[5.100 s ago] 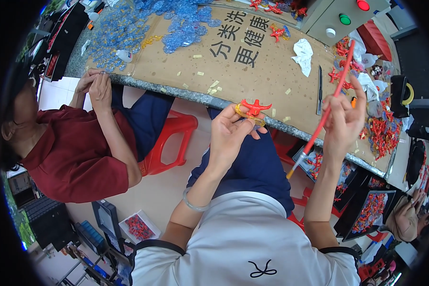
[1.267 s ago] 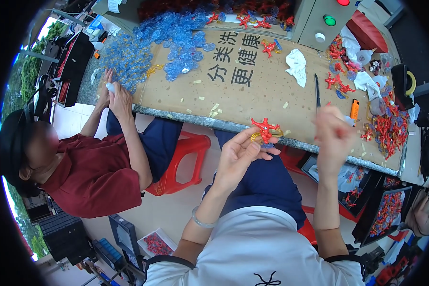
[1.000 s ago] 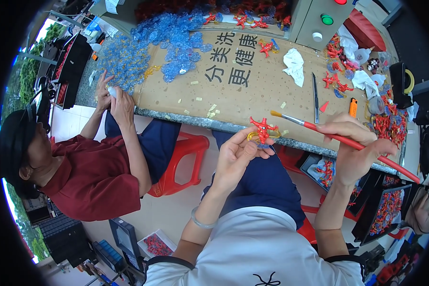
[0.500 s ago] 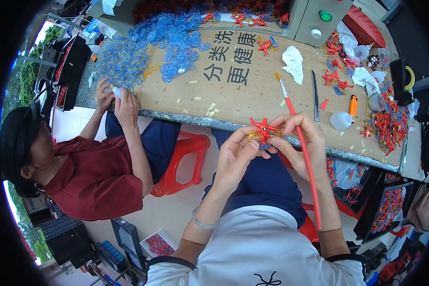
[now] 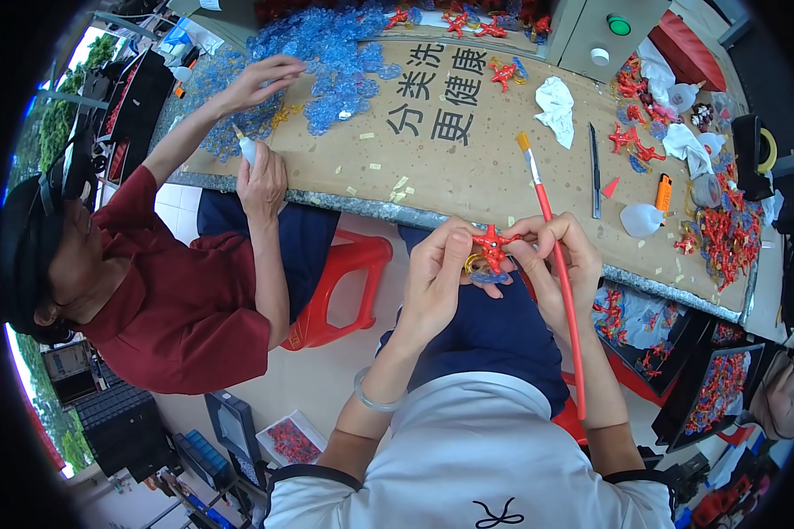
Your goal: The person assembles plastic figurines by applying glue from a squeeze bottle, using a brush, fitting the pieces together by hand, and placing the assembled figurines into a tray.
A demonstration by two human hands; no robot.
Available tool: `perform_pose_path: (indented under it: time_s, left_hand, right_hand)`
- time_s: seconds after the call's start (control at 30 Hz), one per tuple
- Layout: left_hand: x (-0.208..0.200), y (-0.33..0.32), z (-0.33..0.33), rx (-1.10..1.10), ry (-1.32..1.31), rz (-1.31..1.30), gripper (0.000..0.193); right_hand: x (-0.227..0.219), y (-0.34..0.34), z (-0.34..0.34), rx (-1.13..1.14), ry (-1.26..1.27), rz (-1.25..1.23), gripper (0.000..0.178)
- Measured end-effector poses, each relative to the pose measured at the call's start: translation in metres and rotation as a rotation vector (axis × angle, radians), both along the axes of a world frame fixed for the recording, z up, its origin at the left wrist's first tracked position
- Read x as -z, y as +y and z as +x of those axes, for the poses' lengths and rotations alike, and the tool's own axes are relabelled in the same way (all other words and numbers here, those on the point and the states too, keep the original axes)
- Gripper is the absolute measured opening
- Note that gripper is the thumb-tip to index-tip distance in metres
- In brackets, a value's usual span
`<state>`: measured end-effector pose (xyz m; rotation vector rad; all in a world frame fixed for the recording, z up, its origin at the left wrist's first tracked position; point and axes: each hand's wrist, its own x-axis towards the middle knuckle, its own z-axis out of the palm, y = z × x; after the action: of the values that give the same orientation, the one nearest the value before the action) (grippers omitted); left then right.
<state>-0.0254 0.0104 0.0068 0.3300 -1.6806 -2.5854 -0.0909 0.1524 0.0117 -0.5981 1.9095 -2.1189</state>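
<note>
Over my lap at the table's front edge I hold a small glossy red starfish-shaped figurine with translucent yellow and blue parts beneath it. My left hand pinches its left arm between thumb and fingers. The thumb and fingertips of my right hand grip the opposite arm. Also held in my right hand is a red-handled paintbrush, lying across the fingers with its bristles pointing up over the table and its handle running down along my forearm.
Cardboard covers the table. Blue translucent pieces are heaped at the far left, red figurines at the right. Nearby lie a tissue, a slim dark tool, an orange lighter and a white bottle. A co-worker sits at left.
The figurine has turned slightly in my fingers, and my left thumb has moved up onto its arm. The co-worker's hands have parted: one reaches over the blue pieces, the other holds a small bottle.
</note>
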Motion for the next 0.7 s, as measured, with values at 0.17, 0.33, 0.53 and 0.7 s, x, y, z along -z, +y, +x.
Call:
perform_pose_path:
  time_s: [0.17,0.33,0.53,0.7]
  left_hand:
    - [0.000,-0.001,0.002,-0.004,-0.004,0.039,0.041]
    - [0.000,-0.003,0.001,0.024,-0.016,0.074,0.042]
    - [0.005,-0.004,0.001,0.063,-0.025,0.172,0.043]
    - [0.012,-0.004,0.001,0.079,-0.043,0.267,0.042]
  right_hand:
    - [0.002,-0.001,0.000,0.014,-0.069,-0.060,0.022]
    - [0.003,0.000,0.001,0.009,-0.097,-0.102,0.022]
    - [-0.003,0.001,0.002,0.000,-0.114,-0.107,0.023]
    - [-0.001,0.002,-0.003,-0.059,-0.296,-0.232,0.025]
